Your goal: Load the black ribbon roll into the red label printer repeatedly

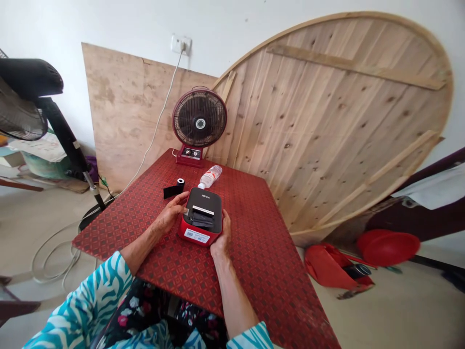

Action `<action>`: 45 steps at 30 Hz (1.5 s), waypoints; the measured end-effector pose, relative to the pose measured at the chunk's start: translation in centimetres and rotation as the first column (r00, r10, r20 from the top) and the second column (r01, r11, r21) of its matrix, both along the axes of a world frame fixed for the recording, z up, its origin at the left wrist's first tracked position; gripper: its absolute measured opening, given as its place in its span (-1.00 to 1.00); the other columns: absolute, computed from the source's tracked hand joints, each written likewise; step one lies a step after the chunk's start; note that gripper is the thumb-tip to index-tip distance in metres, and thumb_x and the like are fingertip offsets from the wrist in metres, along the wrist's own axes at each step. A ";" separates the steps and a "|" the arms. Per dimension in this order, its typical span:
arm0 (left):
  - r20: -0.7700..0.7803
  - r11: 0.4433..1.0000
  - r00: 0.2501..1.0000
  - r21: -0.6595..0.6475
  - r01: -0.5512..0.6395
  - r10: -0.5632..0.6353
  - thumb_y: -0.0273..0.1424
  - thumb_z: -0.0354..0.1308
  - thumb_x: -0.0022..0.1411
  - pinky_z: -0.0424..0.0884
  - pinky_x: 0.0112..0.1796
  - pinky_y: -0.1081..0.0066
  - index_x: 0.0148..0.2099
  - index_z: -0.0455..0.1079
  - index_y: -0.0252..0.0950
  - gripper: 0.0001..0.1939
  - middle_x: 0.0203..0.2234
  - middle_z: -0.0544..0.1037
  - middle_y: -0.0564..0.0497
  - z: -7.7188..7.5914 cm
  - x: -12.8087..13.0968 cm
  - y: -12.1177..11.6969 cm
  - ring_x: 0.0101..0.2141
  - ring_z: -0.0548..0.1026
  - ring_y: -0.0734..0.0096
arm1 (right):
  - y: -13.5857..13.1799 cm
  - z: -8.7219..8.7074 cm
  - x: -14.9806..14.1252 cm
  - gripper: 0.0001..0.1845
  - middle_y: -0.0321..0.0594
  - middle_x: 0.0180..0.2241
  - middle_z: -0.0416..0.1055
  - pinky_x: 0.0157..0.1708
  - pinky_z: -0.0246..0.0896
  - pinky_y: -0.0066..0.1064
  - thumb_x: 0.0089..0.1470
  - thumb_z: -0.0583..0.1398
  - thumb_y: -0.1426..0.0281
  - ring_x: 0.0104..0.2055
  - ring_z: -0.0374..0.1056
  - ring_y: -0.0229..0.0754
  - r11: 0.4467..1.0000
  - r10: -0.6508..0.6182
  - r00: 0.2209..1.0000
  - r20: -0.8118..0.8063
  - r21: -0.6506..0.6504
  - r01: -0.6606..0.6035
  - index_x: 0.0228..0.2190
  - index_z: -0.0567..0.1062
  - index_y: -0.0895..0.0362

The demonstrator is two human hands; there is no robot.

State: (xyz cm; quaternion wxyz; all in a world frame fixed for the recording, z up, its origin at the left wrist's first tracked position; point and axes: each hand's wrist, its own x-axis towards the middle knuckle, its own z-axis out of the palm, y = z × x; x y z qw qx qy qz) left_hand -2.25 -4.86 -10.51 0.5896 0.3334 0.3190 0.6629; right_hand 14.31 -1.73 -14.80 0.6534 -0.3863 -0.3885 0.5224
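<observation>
A small red and black label printer [201, 217] sits on the red patterned table [254, 232], with black tape showing at its slot. My left hand [170, 213] rests against the printer's left side, fingers curled on its edge. My right hand [223, 237] cups the printer's right front corner. Just behind the printer lies a black tape roll [175, 187] with a strip pulled out, and a clear plastic bottle [209, 176] lies on its side.
A red desk fan [199, 121] stands at the table's far edge, its cord running up to a wall socket [181, 44]. A large round wooden tabletop [334, 111] leans on the wall. A black floor fan [32, 97] stands left; red plastic basins [387, 246] lie on the floor right.
</observation>
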 end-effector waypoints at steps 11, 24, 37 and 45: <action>-0.042 0.979 0.991 -0.167 0.121 -0.130 -0.53 0.21 -0.12 0.40 -0.20 0.36 0.12 0.36 -0.18 -0.34 0.03 0.51 -0.04 -0.8 -1.7 0.4 -0.09 0.52 0.21 | -0.1 -0.5 -0.1 -0.55 -0.30 -0.25 0.54 -0.23 0.31 -0.35 -0.04 0.18 0.09 -0.26 0.44 -0.21 0.993 -0.003 0.998 -0.066 -0.119 -0.005 -0.14 0.46 0.06; -0.070 0.980 0.987 -0.153 0.130 -0.142 -0.48 0.23 -0.16 0.39 -0.22 0.34 0.16 0.33 -0.24 -0.27 -0.03 0.55 -0.11 -0.2 -1.5 -0.1 -0.16 0.56 0.15 | -0.2 -0.5 -0.2 -0.54 -0.32 -0.32 0.51 -0.29 0.25 -0.38 -0.06 0.18 0.11 -0.36 0.38 -0.24 0.991 -0.015 0.999 -0.043 -0.135 0.009 -0.14 0.47 0.07; -0.459 0.994 0.882 0.029 -0.104 0.106 -0.37 0.27 -0.07 0.42 -0.09 0.30 0.10 0.40 -0.29 -0.39 0.03 0.51 -0.14 2.4 -1.9 -0.4 -0.02 0.48 0.10 | 0.2 -0.7 -0.7 -0.54 -0.22 -0.17 0.51 -0.19 0.26 -0.33 -0.01 0.15 0.11 -0.17 0.38 -0.16 0.998 0.010 1.000 -0.027 -0.060 -0.012 -0.12 0.48 0.09; -0.980 0.928 -0.174 0.023 0.372 0.095 -0.47 -0.01 0.22 0.35 -0.03 0.39 -0.08 0.51 -0.26 -0.68 -0.12 0.60 -0.05 7.6 0.9 4.1 -0.10 0.52 0.31 | 0.8 -0.8 -0.9 -0.60 -0.20 -0.11 0.47 -0.04 0.20 -0.28 0.04 0.09 0.14 -0.03 0.32 -0.11 1.000 -0.009 0.999 0.034 0.010 0.009 -0.14 0.50 0.06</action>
